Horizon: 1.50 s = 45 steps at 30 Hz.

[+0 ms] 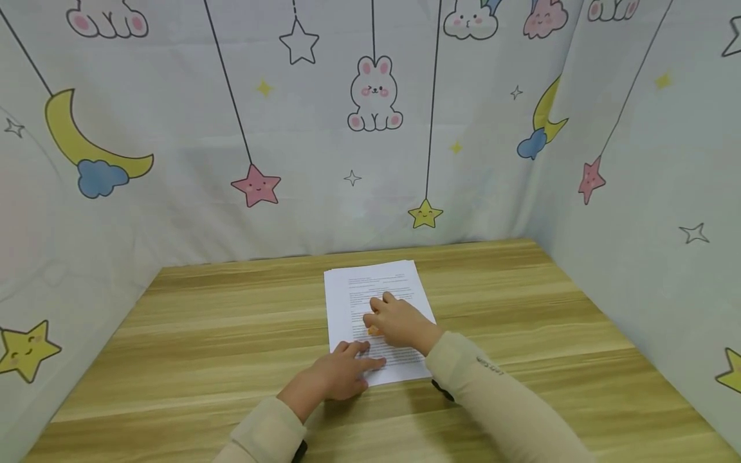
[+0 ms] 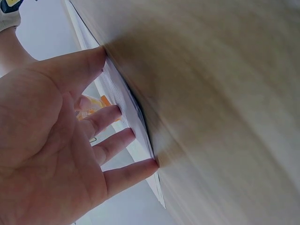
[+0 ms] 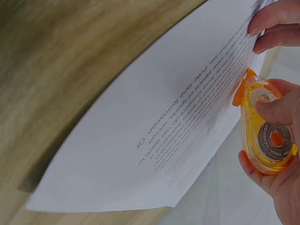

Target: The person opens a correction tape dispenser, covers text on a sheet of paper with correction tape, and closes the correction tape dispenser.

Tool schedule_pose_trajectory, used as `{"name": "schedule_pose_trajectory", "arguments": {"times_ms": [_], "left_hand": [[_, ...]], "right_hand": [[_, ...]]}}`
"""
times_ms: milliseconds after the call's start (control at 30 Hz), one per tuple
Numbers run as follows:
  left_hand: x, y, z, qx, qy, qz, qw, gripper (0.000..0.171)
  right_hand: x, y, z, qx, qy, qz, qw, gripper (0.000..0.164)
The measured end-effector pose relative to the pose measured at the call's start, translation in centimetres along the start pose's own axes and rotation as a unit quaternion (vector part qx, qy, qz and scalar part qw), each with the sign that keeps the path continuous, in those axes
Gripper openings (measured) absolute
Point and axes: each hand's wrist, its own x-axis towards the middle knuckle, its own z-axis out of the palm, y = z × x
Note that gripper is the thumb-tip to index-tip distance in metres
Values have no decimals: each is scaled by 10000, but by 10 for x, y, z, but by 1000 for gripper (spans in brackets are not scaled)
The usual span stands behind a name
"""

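Note:
A stack of printed paper sheets [image 1: 341,289] lies on the wooden table, lines of text facing up. My right hand [image 1: 402,323] grips an orange see-through correction tape [image 3: 253,136], thumb across its side. The tape's orange tip [image 3: 240,92] is right at the printed lines in the right wrist view. From above, the hand covers most of the correction tape. Lower on the page, my left hand [image 1: 340,373] rests with its fingers spread over the bottom left part of the sheets. In the left wrist view, its fingertips [image 2: 125,135] reach the edge of the stack.
The wood-grain table top [image 1: 231,321] stretches around the sheets on all sides. Behind it and to the sides hangs a white curtain [image 1: 324,148] printed with stars, moons and rabbits.

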Motion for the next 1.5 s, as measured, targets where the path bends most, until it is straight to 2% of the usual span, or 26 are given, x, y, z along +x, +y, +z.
{"name": "schedule_pose_trajectory", "arguments": {"times_ms": [367,600,933,1267,1500], "left_hand": [[2,0,2,-9,-104,-96,9999,46],[1,1,0,2,-105,-140,9998,46],[0,7,-6,41,-339,-343,9988,46],[0,8,-9,1,-406,-424,9983,46],[1,6,-5,-5,-361,-435,9984,46]], "right_hand": [[-11,9,1,174,17,60,9998,20],[-17,14,1,217,156,36,9996,22],[-24,23,11,113,233,51,9997,15],[-30,30,7,274,373,-38,9989,17],[-35,33,8,206,506,-107,9984,16]]}}
